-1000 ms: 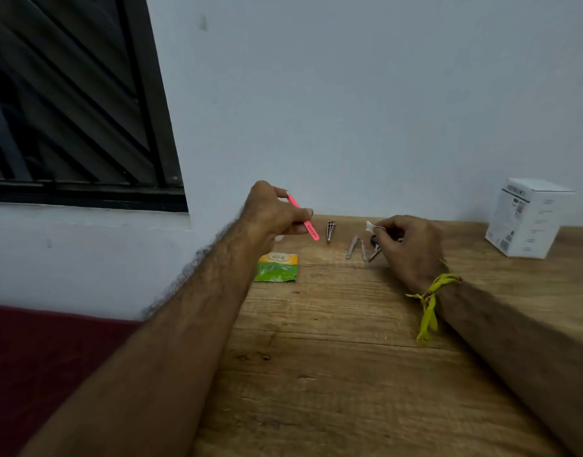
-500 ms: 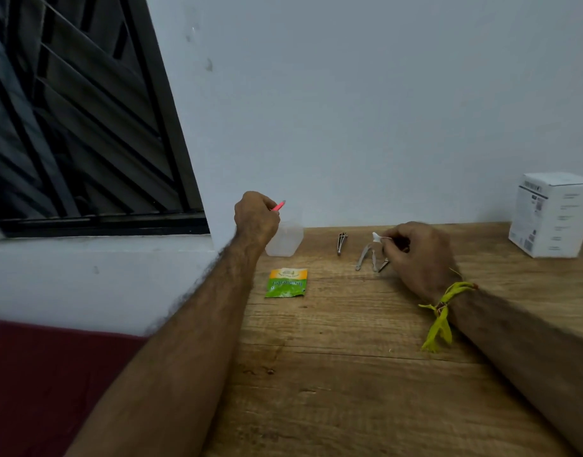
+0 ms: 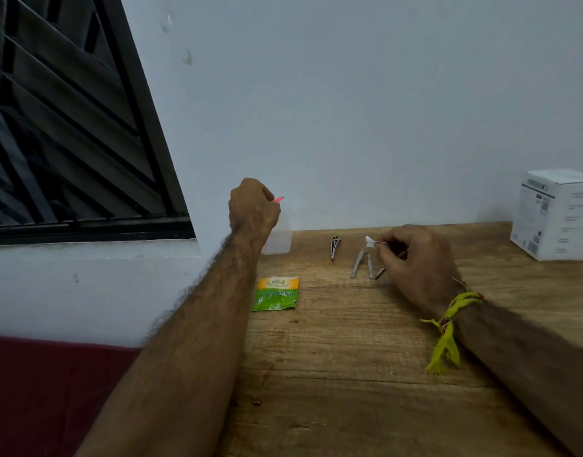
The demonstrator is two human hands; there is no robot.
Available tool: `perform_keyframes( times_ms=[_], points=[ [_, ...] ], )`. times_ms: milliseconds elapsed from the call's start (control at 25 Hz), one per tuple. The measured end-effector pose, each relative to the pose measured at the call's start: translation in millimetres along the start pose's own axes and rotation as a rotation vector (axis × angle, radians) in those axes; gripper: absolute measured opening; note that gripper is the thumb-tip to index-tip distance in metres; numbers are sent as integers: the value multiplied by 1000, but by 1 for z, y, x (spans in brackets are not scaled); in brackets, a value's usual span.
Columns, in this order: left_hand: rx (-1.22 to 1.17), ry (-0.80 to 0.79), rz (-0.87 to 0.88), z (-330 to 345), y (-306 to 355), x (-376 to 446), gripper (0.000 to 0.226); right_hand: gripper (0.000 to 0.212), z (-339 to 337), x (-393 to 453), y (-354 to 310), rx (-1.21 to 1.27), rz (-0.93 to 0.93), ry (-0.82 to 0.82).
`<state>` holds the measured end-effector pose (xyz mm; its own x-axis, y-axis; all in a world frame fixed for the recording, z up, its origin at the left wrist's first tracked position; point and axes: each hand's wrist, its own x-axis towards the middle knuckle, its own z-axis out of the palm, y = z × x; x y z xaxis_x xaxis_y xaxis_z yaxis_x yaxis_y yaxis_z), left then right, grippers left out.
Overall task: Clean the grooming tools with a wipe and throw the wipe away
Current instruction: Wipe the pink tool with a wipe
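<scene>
Left hand (image 3: 254,209) is fisted round a pink file (image 3: 278,199), raised over the clear container (image 3: 278,240) at the tabletop's (image 3: 349,374) far left corner. Right hand (image 3: 415,262) pinches a white wipe (image 3: 370,241) directly above metal tools (image 3: 361,263) near the far edge.

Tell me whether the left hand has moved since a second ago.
Yes. The left hand with the pink tool rose and went left, from beside the nail clipper to above the clear container.

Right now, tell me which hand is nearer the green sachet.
Left. The left hand is raised behind the green sachet, its grip round a pink tool. The right hand sits farther off to its right, pinching a white wipe.
</scene>
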<state>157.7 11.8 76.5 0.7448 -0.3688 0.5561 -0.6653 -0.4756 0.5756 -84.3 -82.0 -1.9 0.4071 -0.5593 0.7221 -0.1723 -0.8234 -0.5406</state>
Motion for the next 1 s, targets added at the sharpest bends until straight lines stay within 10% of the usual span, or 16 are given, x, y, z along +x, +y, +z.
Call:
perform_keyframes(
  times_ms=[1000],
  points=[
    [292, -171, 81, 25, -2, -8, 43, 8, 3, 2, 5, 20, 21, 66]
  ],
)
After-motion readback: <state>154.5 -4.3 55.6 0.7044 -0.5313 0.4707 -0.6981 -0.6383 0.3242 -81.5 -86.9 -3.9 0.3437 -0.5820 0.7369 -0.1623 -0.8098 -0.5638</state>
